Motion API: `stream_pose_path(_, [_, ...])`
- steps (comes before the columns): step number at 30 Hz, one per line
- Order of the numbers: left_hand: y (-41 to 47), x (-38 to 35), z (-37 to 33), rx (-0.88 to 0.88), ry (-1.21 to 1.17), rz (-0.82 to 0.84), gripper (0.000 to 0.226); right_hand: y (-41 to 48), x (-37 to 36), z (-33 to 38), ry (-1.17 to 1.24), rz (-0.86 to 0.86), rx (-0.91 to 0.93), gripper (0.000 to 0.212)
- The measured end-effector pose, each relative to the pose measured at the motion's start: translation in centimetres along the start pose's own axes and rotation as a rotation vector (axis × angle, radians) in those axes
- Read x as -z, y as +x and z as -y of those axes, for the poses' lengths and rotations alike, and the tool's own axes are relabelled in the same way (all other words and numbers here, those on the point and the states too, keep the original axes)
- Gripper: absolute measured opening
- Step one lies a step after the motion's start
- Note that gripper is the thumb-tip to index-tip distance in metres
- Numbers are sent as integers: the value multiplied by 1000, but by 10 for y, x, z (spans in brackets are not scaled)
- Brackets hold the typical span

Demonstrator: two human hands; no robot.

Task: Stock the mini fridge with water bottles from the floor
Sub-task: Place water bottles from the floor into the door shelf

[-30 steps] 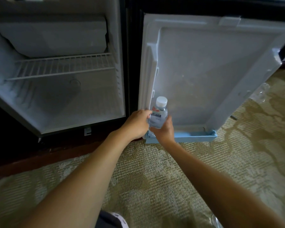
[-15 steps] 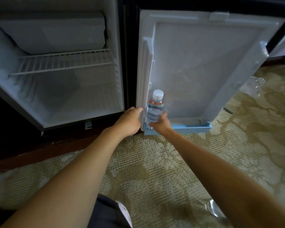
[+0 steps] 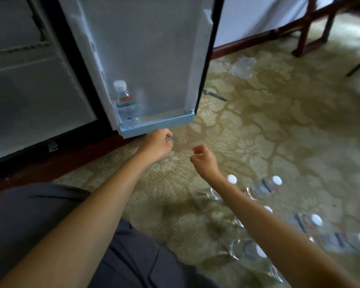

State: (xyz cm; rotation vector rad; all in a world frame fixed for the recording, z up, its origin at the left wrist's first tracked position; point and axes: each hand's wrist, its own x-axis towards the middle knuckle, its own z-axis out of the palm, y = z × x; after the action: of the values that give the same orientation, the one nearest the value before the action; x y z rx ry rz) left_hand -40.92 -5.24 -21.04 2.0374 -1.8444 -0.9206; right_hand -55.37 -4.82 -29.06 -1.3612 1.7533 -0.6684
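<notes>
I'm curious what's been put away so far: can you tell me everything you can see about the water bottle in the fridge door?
The water bottle is small, clear plastic, with a white cap on and a red-and-blue label too blurred to read. It stands upright at the hinge end of the pale blue door shelf, at the bottom of the open fridge door, against its white inner lining. Neither the left hand nor the right hand touches it.
</notes>
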Motion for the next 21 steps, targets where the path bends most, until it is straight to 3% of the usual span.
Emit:
stream_pose_path(5, [-19,-68,-21,-14,-1,226,33,-26,37,-82,-247,-77,-66,44])
stream_pose_path(9, [-28,-91,-12,12,138,362,37,-23,47,-119,-541,93,-84,65])
stream_pose_path(13, [-26,-92,-3,37,186,364,38,-14,49,-115,-601,106,-165,50])
stream_pose_path(21, [-21,-89,4,-11,157,384,46,-7,45,-100,-582,90,-74,38])
